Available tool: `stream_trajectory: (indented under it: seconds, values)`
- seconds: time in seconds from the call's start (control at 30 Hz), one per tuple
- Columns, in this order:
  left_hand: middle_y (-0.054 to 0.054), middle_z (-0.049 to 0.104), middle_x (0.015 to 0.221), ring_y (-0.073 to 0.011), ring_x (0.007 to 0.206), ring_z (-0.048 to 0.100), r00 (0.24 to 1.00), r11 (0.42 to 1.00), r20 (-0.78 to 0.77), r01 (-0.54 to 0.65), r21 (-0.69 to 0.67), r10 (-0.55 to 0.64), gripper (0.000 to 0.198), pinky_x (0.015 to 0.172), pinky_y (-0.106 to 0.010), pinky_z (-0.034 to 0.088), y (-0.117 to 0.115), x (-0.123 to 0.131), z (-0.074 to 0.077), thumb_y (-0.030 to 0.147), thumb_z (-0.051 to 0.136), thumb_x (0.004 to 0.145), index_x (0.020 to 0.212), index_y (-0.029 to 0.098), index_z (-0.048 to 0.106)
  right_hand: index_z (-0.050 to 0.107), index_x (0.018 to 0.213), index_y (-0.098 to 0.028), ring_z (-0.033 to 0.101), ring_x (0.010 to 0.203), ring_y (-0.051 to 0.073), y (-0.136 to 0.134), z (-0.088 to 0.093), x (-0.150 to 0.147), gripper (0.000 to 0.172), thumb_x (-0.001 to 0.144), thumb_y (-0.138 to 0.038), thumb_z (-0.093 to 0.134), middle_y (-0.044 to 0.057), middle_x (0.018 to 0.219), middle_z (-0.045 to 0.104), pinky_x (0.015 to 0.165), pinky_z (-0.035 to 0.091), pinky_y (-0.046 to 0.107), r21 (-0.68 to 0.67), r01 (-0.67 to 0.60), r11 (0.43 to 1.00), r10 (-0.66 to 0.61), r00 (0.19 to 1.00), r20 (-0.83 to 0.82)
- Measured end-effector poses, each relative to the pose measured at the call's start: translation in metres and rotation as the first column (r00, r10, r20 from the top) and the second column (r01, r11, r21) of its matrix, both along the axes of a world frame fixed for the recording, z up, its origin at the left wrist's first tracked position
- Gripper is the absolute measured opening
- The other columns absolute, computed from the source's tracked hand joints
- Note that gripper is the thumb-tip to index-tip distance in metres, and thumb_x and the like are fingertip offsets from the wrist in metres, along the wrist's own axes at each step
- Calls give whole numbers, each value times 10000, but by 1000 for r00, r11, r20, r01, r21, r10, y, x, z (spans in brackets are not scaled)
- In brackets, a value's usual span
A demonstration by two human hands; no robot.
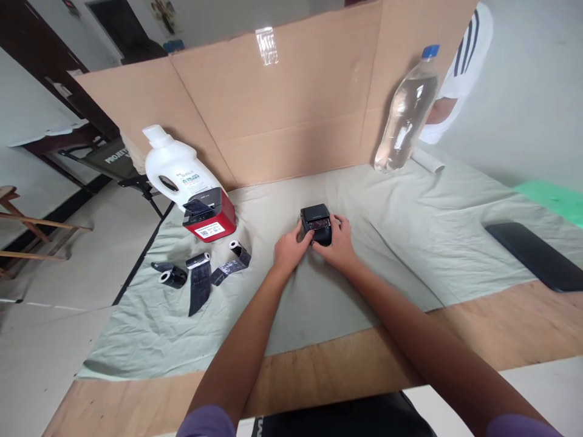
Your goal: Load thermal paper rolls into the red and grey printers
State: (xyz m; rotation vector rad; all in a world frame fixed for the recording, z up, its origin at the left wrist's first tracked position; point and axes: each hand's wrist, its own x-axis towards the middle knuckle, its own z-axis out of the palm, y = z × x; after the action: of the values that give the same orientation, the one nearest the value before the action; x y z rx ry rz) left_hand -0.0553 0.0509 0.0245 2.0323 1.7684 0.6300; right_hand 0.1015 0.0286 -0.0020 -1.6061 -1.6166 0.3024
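- At left on the cloth-covered desk (319, 367), shows a red-and-black device (214, 221) beyond three rolls of dark film (200, 285), well apart from either hand.
- Clasps the left side of a small black device (316, 213) with the left hand (288, 249), with the thumb over the near left part and the other fingers partly hidden along the side.
- Looks light and compact at the center, with a stiff, hard casing; probably smooth enough to slip a little along the flat sides, and likely most fragile around the top cover and the patterned front part, too small to make out.
- Best taken, it seems, by the two side walls, with light, even pressure and without pushing on the front.
- Lies between the two hands, touching both, apparently resting on the pale green cloth (310, 303).
- Clasps the right side with the right hand (339, 243), with fingers bent along the wall and the thumb at the near edge.
- Farther right, shows a clear bottle (407, 115) and a flat black slab (537, 255), well apart from the right hand.
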Motion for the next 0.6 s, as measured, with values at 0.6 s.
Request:
stream_trajectory:
  seconds: [0.6]
  values:
    - [-61, 733, 879, -284, 899, 691, 996, 999, 91, 26, -47, -22, 670, 740, -319, 488, 1, -3, 0, 668, 469, 916, 1481, 310, 492, 670, 1288, -187, 616, 1116, 236, 68, 52, 62, 496, 896, -311, 393, 92, 1393, 596, 928, 524, 380, -237, -350, 906, 297, 926, -233]
